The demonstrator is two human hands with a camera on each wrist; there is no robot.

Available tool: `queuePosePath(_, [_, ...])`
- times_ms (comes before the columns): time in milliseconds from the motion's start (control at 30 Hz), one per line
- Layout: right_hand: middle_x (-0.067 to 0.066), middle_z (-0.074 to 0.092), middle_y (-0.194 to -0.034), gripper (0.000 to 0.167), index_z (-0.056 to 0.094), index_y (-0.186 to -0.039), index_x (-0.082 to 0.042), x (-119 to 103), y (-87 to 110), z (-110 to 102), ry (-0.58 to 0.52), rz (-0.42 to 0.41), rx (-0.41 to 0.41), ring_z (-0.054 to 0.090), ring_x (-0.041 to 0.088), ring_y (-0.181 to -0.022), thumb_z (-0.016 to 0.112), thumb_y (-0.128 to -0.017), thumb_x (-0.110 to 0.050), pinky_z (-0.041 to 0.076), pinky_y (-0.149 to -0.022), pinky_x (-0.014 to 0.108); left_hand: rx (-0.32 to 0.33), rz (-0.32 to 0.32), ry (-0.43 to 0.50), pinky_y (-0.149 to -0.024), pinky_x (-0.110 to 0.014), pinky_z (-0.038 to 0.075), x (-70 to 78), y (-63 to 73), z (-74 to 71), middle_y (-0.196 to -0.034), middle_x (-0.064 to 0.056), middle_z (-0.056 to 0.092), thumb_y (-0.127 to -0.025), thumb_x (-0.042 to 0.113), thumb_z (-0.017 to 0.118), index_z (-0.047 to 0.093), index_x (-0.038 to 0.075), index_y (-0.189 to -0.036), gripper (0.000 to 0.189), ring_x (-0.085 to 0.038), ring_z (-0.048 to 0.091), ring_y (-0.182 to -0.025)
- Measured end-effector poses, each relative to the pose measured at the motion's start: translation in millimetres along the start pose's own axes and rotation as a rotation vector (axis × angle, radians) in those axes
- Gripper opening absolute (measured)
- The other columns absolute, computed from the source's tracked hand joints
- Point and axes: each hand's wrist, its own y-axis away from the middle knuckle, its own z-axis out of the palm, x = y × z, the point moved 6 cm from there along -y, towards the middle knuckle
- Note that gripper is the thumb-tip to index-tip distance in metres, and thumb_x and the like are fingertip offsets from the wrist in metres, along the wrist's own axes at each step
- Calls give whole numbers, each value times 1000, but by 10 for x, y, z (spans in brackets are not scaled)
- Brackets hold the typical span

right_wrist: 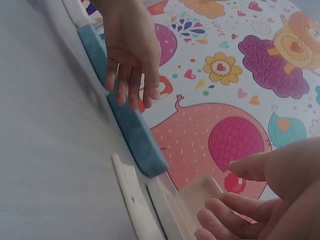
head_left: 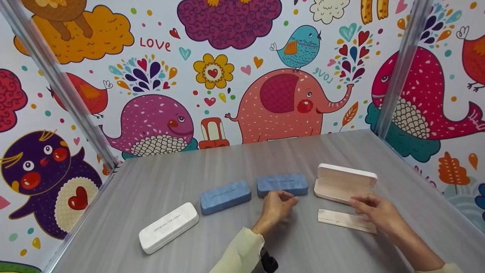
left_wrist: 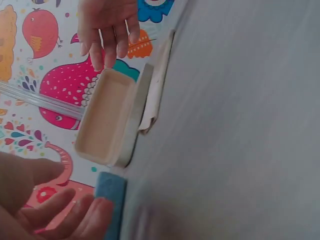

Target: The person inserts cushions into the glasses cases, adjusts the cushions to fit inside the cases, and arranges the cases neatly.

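Observation:
A hard spectacle case [head_left: 333, 188], white outside and pale pink-beige inside, stands open on the table with its lid raised at the back. My right hand [head_left: 382, 213] hovers by its front right corner, fingers loosely bent and holding nothing; whether the fingertips touch the case I cannot tell. In front of the case lies a flat, folded beige strip [head_left: 337, 219], perhaps cloth. My left hand [head_left: 277, 209] is just in front of a closed blue case [head_left: 283, 182], its fingers relaxed with nothing between them. The left wrist view shows the open case's bare inside [left_wrist: 107, 117].
Left of these, another closed blue case [head_left: 226, 197] and a closed white case [head_left: 169, 227] with dark lettering lie in a slanting row. Cartoon-printed wall panels [head_left: 212, 106] border the grey table [head_left: 178, 170] at the back and sides, with metal posts [head_left: 403, 72] at the corners.

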Motion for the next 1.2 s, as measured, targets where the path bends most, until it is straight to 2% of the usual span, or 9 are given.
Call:
queuePosePath(133, [22, 62, -124, 67, 59, -130, 2, 145, -15, -105, 2, 51, -3, 63, 19, -97, 67, -92, -53, 60, -83, 33, -59, -62, 37, -48, -23, 52, -14, 36, 152, -77, 1, 69, -87, 18, 77, 72, 8, -90, 11, -8, 61, -56])
queuePosePath(300, [8, 63, -105, 61, 58, -132, -1, 348, -18, -228, -14, 151, -7, 57, 19, -85, 68, -93, -47, 53, -68, 24, -89, -131, 34, -45, -23, 50, 45, 81, 358, -71, 3, 66, -84, 15, 80, 71, 10, -87, 10, -8, 58, -56])
queuePosePath(367, [6, 61, -101, 57, 57, -132, -2, 424, -24, -268, -21, 189, -11, 55, 20, -85, 68, -94, -43, 52, -68, 24, -93, -159, 31, -46, -23, 50, 68, 85, 440, -70, 2, 66, -82, 14, 81, 71, 11, -86, 12, -8, 58, -57])
queuePosePath(500, [7, 64, -104, 57, 57, -132, -1, 541, -60, -321, 13, 213, -24, 56, 19, -90, 70, -93, -41, 53, -72, 24, -98, -206, 35, -44, -25, 49, 92, 73, 572, -67, 1, 64, -80, 13, 83, 69, 11, -83, 15, -10, 57, -56])
queuePosePath(700, [11, 64, -111, 61, 55, -133, 1, 632, -104, -322, 46, 204, -50, 59, 18, -90, 71, -92, -41, 56, -75, 24, -68, -206, -30, -43, -24, 47, 104, 28, 676, -61, 0, 62, -77, 13, 85, 69, 12, -78, 17, -10, 54, -51])
queuePosePath(900, [11, 64, -105, 61, 56, -131, 3, 664, -165, -309, 82, 212, -74, 58, 18, -87, 72, -92, -41, 55, -73, 25, -44, -212, -132, -45, -25, 47, 110, -38, 716, -67, 4, 63, -73, 15, 88, 72, 12, -76, 17, -11, 55, -52])
queuePosePath(1100, [7, 63, -100, 53, 62, -124, 0, 681, -187, -290, 112, 209, -83, 57, 19, -86, 75, -90, -38, 54, -73, 25, -35, -177, -204, -44, -24, 44, 124, -74, 745, -66, 4, 63, -69, 11, 90, 72, 13, -71, 18, -12, 53, -50])
queuePosePath(1200, [8, 63, -99, 55, 62, -123, 0, 682, -206, -264, 138, 191, -90, 56, 19, -86, 76, -88, -40, 53, -73, 25, -37, -157, -225, -44, -24, 41, 124, -69, 749, -65, 4, 62, -68, 8, 90, 72, 13, -70, 19, -12, 51, -51])
